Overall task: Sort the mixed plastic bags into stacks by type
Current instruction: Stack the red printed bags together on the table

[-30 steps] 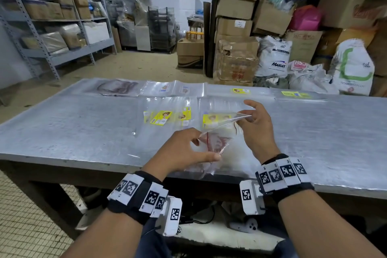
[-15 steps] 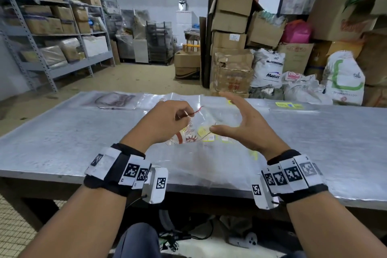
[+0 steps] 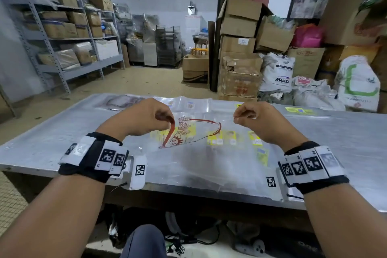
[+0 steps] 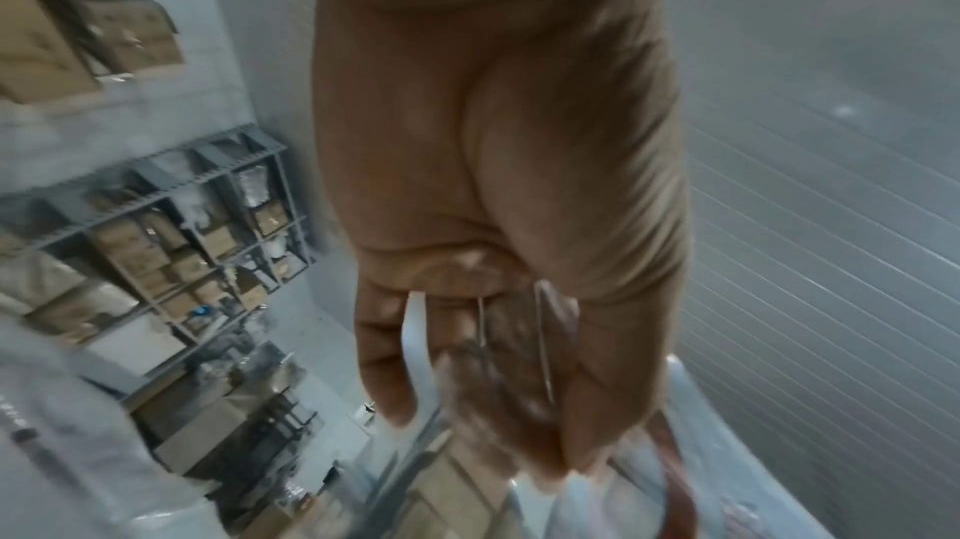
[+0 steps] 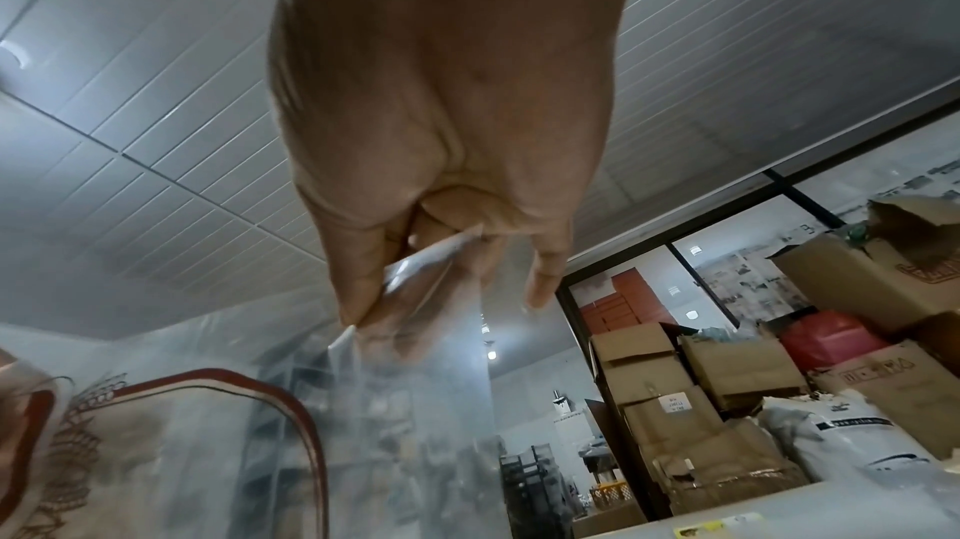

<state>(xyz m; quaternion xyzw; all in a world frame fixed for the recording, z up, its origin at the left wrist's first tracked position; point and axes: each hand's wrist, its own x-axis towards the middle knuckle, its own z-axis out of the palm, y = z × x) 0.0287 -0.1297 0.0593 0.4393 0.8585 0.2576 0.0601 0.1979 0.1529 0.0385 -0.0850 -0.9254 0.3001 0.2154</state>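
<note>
Storeroom backdrop: grey metal shelving [image 3: 69, 33] loaded with cartons on the left, stacked cardboard boxes [image 3: 240, 33] and white sacks [image 3: 278, 73] piled on the right, tan floor between. Up front, big metal surface [image 3: 52, 132] running across the whole view, scuffed and shiny.

Lying flat on that surface: a spread of clear plastic bags, some with yellow labels [image 3: 226, 138] in a row near the middle, more clear ones [image 3: 188, 104] along the far edge, plus one with a brownish print [image 3: 123, 100] at the far left corner.

Held up above all that, well off the surface: one clear bag with a red outline print [image 3: 188, 134] and a cartoon face on it, stretched out between both hands. Left hand [image 3: 144, 117] pinching the bag's left top corner, thumb against curled fingertips, right where the red border starts; wrist view shows film running through the closed fingers [image 4: 467, 363]. Right hand [image 3: 253, 117] same deal on the opposite top corner, fingers curled, thumb and forefinger nipping the clear edge; film visibly trapped between thumb and fingers [image 5: 358, 281] in the wrist view. Bag hanging below and between the two grips, printed part nearer the left one, plain clear part trailing to the right one. Both wrists wearing black bands with white marker tags [image 3: 109, 157].
</note>
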